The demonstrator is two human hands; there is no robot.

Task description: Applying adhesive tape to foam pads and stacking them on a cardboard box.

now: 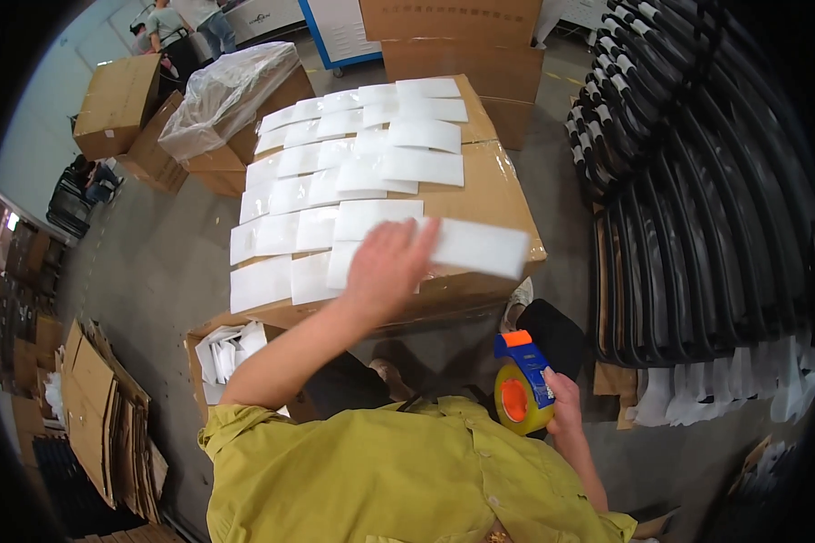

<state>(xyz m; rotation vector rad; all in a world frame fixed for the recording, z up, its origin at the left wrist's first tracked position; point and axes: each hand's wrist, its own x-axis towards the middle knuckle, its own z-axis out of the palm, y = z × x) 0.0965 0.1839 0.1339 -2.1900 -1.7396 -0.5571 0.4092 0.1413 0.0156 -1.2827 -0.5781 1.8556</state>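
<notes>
Overlapping rows of white foam sheets (290, 195) cover most of the top of a large cardboard box (498, 199) in front of me. Smeared by motion, my left hand (394, 264) reaches over the near part of these rows. It grips a white foam sheet (482, 248) that sticks out to the right across the box's near edge. Low at my right side, my right hand (563, 404) is closed around a tape dispenser (527, 380), blue with an orange tip and a yellowish roll on an orange hub.
A small carton of white pieces (229, 355) stands below my left forearm. Black curved frames (688, 244) are stacked along the right. Flattened cardboard (100, 412) leans at the lower left. A plastic-covered box (231, 95) and tall cartons (462, 54) stand behind. People (186, 27) are far left.
</notes>
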